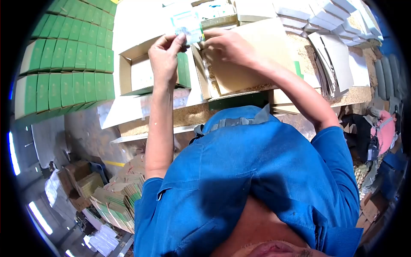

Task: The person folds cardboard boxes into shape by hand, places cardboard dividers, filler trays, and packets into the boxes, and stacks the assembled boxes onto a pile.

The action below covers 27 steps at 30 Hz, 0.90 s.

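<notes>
Over the table, my left hand (165,58) pinches a small clear plastic packet (187,25) with bluish and green print between thumb and fingers. The fingertips of my right hand (229,46) meet the packet's right edge with fingers curled; their exact grip is partly hidden. Below my left hand stands an open cardboard box (125,73) with a brown inside and a green lower edge. A green carton (184,70) shows at its right side. Under my right forearm lies a large brown cardboard piece (257,53).
Rows of green cartons (64,55) are stacked on the left. A tray (218,19) with small packets is at the back. White boxes (317,17) and leaning grey boards (332,62) stand on the right. Bundled flat cartons (115,201) lie below left.
</notes>
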### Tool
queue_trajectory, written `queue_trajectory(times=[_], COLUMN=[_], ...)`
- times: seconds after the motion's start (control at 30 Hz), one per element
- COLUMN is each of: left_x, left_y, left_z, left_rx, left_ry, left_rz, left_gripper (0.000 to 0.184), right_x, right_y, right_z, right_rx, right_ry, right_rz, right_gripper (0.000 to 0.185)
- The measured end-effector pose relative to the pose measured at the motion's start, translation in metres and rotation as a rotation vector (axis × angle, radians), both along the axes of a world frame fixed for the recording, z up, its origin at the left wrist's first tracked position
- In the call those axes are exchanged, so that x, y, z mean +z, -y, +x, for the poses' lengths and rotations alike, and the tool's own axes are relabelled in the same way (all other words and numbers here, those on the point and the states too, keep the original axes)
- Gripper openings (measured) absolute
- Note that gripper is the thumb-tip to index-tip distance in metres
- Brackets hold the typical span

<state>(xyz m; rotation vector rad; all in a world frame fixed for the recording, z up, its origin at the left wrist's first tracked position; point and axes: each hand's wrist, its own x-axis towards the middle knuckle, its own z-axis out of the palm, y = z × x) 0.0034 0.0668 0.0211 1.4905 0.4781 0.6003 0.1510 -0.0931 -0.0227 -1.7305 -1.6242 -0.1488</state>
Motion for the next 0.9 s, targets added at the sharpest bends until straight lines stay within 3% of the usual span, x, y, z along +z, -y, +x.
queue_trajectory(times=[0.03, 0.1, 0.17, 0.23, 0.3, 0.33, 0.37, 0.5, 0.57, 0.67, 0.7, 0.73, 0.8, 0.83, 0.9], left_x=[-0.005, -0.005, -0.005, -0.005, -0.008, -0.011, -0.014, -0.019, -0.023, -0.029, -0.028, -0.032, -0.039, -0.042, -0.048], left_y=[0.002, 0.014, 0.027, 0.039, 0.046, 0.047, 0.048, 0.062, 0.071, 0.083, 0.086, 0.085, 0.083, 0.088, 0.103], left_z=[-0.005, -0.011, -0.012, -0.007, 0.0, 0.003, 0.005, 0.018, 0.026, 0.031, 0.033, 0.034, 0.035, 0.041, 0.045], left_rx=[-0.026, -0.092, -0.142, -0.166, -0.189, -0.216, -0.245, -0.36, -0.462, -0.515, -0.501, -0.505, -0.551, -0.695, -0.834], left_ry=[0.008, -0.016, -0.083, -0.099, -0.163, -0.191, -0.222, -0.344, -0.504, -0.64, -0.697, -0.696, -0.33, -0.294, -0.359], left_rz=[0.038, 0.051, 0.066, 0.047, 0.007, 0.035, 0.064, 0.163, 0.606, 0.911, 1.06, 1.065, 1.341, 1.267, 1.367], left_gripper=[0.015, 0.012, 0.013, 0.012, 0.013, 0.014, 0.016, 0.023, 0.037, 0.05, 0.052, 0.052, 0.059, 0.065, 0.065], right_x=[0.01, 0.038, 0.038, 0.025, -0.006, -0.017, -0.026, -0.009, -0.01, -0.018, -0.021, -0.024, -0.029, -0.03, -0.034], right_y=[0.015, 0.06, 0.107, 0.144, 0.159, 0.159, 0.159, 0.15, 0.145, 0.151, 0.155, 0.159, 0.163, 0.164, 0.161], right_z=[0.003, 0.017, 0.046, 0.046, 0.035, 0.021, 0.011, 0.002, -0.002, -0.004, 0.0, 0.003, 0.004, 0.003, 0.006], right_rx=[-0.016, -0.227, -0.602, -0.811, -0.823, -0.737, -0.764, -0.803, -0.857, -0.853, -0.811, -0.766, -0.737, -0.701, -0.688], right_ry=[0.054, -0.134, 0.039, 0.025, -0.578, -0.684, -0.516, -0.513, -0.603, -0.581, -0.699, -0.817, -0.866, -0.908, -0.921], right_rz=[0.084, 0.169, 0.104, -0.101, -0.299, -0.25, -0.252, -0.266, -0.274, -0.242, -0.212, -0.177, -0.131, -0.093, -0.099], right_gripper=[0.025, 0.026, 0.029, 0.038, 0.045, 0.048, 0.048, 0.05, 0.046, 0.045, 0.043, 0.041, 0.04, 0.038, 0.038])
